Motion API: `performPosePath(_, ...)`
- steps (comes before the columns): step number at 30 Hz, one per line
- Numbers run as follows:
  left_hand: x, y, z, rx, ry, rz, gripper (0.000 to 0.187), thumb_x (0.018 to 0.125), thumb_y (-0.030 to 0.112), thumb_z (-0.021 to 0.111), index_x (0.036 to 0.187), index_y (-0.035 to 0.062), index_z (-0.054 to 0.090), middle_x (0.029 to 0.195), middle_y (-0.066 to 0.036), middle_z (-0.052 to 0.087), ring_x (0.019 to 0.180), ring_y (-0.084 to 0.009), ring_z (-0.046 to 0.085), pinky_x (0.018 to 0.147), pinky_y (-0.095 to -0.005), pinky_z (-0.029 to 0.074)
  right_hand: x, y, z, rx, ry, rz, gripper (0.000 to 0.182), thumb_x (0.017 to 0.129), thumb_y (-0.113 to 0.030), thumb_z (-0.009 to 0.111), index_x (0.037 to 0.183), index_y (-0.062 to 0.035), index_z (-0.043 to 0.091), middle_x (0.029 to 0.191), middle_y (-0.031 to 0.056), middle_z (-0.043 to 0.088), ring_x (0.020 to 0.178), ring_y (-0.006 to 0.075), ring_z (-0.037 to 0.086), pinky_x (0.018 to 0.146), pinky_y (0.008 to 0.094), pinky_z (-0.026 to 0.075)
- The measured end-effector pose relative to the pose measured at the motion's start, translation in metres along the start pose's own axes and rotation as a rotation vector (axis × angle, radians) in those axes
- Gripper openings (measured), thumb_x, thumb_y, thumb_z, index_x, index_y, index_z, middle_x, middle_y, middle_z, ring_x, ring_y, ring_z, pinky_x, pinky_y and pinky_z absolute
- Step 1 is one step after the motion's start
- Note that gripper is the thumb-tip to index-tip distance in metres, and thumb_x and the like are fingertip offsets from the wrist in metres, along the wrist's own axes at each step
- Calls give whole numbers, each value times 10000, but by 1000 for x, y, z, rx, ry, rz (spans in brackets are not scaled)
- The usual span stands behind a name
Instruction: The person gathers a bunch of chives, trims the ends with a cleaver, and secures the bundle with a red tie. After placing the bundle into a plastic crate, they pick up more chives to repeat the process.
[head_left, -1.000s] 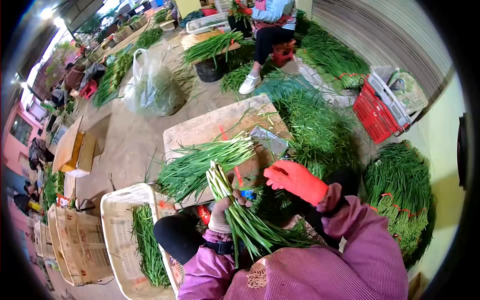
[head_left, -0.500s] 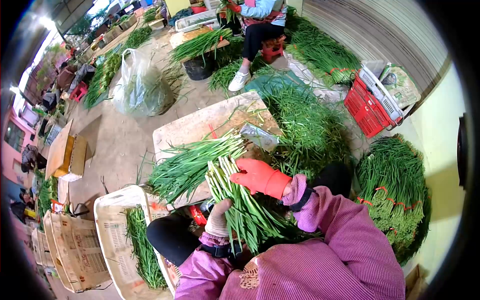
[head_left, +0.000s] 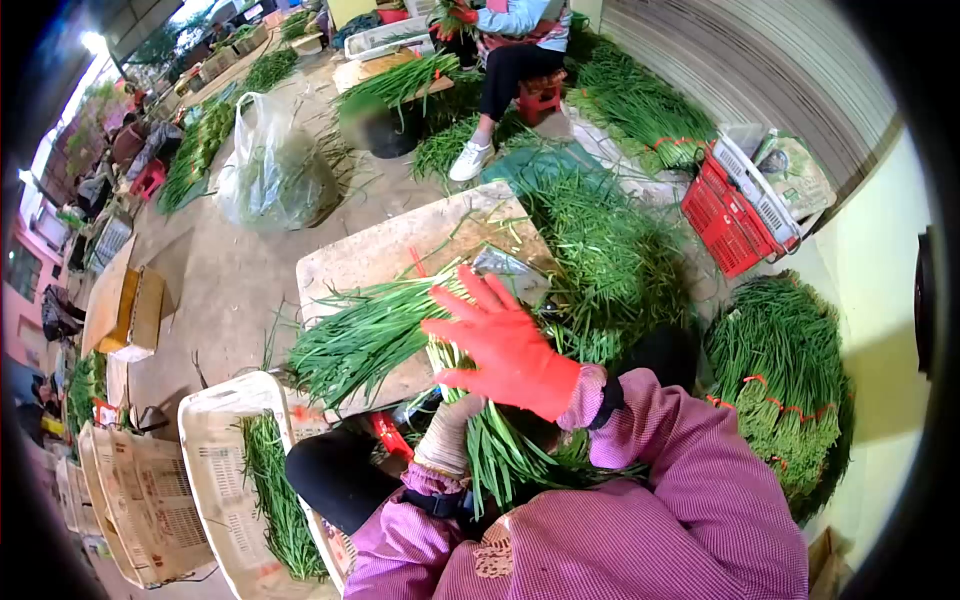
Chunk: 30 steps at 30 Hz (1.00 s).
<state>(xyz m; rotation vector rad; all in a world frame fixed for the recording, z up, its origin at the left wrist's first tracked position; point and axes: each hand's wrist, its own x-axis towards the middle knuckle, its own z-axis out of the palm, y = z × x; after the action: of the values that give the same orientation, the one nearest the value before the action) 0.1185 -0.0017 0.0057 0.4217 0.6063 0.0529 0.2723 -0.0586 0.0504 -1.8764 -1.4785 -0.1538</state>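
A bunch of green stalks is resting in the near middle, just in front of the person's body and past the near edge of a wooden board. Its leaves are showing long, flat and deep green, fanning out loosely toward the near side, while its pale, whitish ends are pointing to the far left, partly covered by an orange glove.

The left hand, wearing a pale glove, is grasping the bunch from its left side; its thumb is lying across the stalks, and its other fingers are hiding behind them. The right hand, in the orange glove, is holding nothing: its fingers are standing straight and spread, pointing to the far left, and its back is facing up over the pale ends. Whether its palm is touching them, I cannot tell. The right forearm is slanting in from the near right, its purple sleeve ending in a dark wrist band.

On the board, a larger pile of stalks is lying just beyond the hands. A white crate is standing at the near left, and tied bundles are sitting at the right.
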Motion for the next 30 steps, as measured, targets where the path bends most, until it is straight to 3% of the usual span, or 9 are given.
performPosePath(6, 0, -4, -9, 109, 12, -43, 384, 790, 145, 725, 1143, 42, 616, 943, -42, 683, 782, -181, 669, 734, -311, 572, 16, 33, 22, -477, -325, -85, 157, 746, -191, 629, 881, -116, 652, 1090, 43, 647, 1278, 337, 503, 1147, 589, 235)
performPosePath(10, -28, 23, -3, 160, -24, 206, 472, 790, 85, 673, 1239, 23, 543, 990, -94, 653, 781, -220, 657, 702, -327, 578, 29, 129, -10, -846, 216, 281, 159, 862, -147, 519, 871, -56, 649, 1268, 163, 525, 1289, 393, 417, 1111, 465, 291)
performPosePath(13, -70, 89, -4, 223, 56, 448, 640, 791, 134, 685, 1370, 24, 436, 887, -104, 632, 749, -205, 636, 658, -303, 571, 13, 152, -4, -810, 206, 162, 150, 852, -143, 528, 908, -105, 662, 1229, 138, 555, 1264, 356, 438, 981, 441, 414)
performPosePath(16, -116, 156, 21, 584, 322, 720, 429, 808, 260, 722, 1126, 16, 568, 864, -71, 614, 741, -166, 606, 614, -274, 517, 14, 133, 23, -403, -191, 417, 149, 841, -233, 574, 950, -173, 657, 893, 75, 690, 882, 315, 666, 641, 479, 518)
performPosePath(17, -124, 178, 26, 789, 318, 825, 340, 821, 256, 703, 1028, 6, 600, 848, -66, 610, 718, -167, 592, 613, -268, 498, 6, 136, 49, -327, -10, 250, 125, 826, -277, 605, 894, -182, 648, 769, 86, 682, 727, 348, 671, 596, 507, 506)
performPosePath(19, -123, 222, 29, 1175, 545, 915, 216, 826, 170, 674, 971, 16, 630, 777, -28, 598, 650, -126, 543, 588, -277, 454, 11, 114, 70, -215, -211, 271, 167, 821, -315, 636, 858, -152, 621, 773, 100, 681, 740, 344, 677, 592, 497, 515)
performPosePath(23, -65, 237, 15, 1600, 598, 997, 266, 864, 146, 691, 1083, 1, 645, 843, -80, 682, 732, -127, 619, 622, -302, 491, 18, 106, 119, -237, -253, 248, 158, 818, -293, 638, 822, -136, 623, 762, 93, 680, 726, 334, 684, 580, 470, 525)
performPosePath(25, -24, 227, 7, 1815, 824, 677, 339, 845, 164, 706, 1134, 9, 622, 873, -165, 693, 771, -168, 665, 671, -328, 514, 19, 114, 140, -258, -302, 247, 131, 822, -263, 630, 805, -134, 626, 762, 92, 681, 717, 331, 685, 574, 462, 527)
performPosePath(30, 132, 193, -89, 1840, 342, 811, 458, 826, 208, 650, 1257, 100, 537, 904, -219, 689, 803, -359, 683, 700, -414, 533, 20, 128, 158, -347, -349, 164, 78, 819, -151, 582, 777, -119, 640, 733, 106, 672, 691, 310, 689, 567, 449, 530)
